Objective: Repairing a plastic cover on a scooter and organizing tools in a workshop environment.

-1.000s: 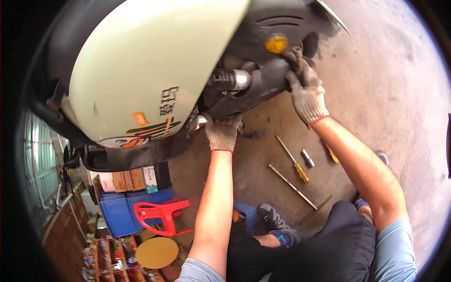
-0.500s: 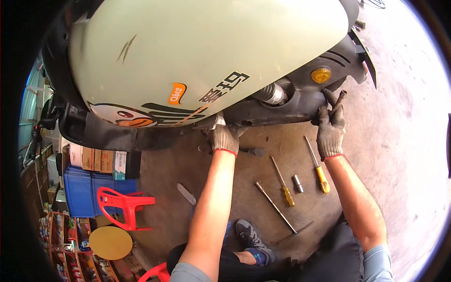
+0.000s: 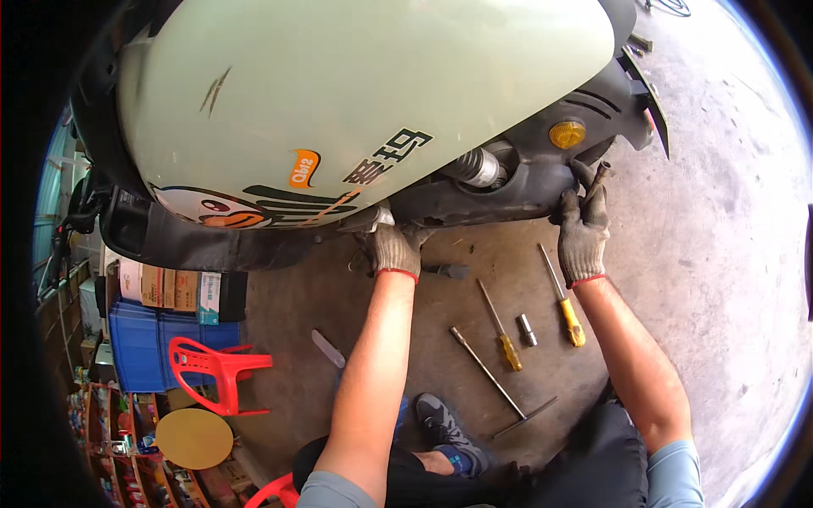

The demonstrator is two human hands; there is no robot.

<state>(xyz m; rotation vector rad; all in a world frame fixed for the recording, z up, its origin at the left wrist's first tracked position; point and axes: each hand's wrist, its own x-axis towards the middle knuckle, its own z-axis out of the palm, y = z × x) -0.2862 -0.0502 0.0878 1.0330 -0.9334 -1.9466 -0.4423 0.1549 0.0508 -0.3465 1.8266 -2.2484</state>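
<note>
A pale green electric scooter (image 3: 364,93) spreads across the upper view, with a black lower side panel (image 3: 483,201) under its body. My left hand (image 3: 395,248), in a grey knit glove with dark palm, grips the panel's left end from below; its fingertips are partly hidden. At the panel's right end, my gloved right hand (image 3: 584,233) is closed around a short metal rod (image 3: 602,172) with a rusty, tube-like end. Fingers of that hand also touch the panel edge, near an orange reflector (image 3: 567,134). A shock absorber (image 3: 481,168) shows through the gap above the panel.
On the concrete lie two yellow-handled screwdrivers (image 3: 572,325), a socket (image 3: 528,330), a T-handle wrench (image 3: 491,372) and a dark-ended tool (image 3: 449,270). A red plastic chair (image 3: 222,372), round yellow stool (image 3: 194,439), blue bin (image 3: 157,347) and shelves stand left.
The whole view has shifted slightly, so scooter, tools and hands appear a little farther left. Both hands keep their places at the black panel.
</note>
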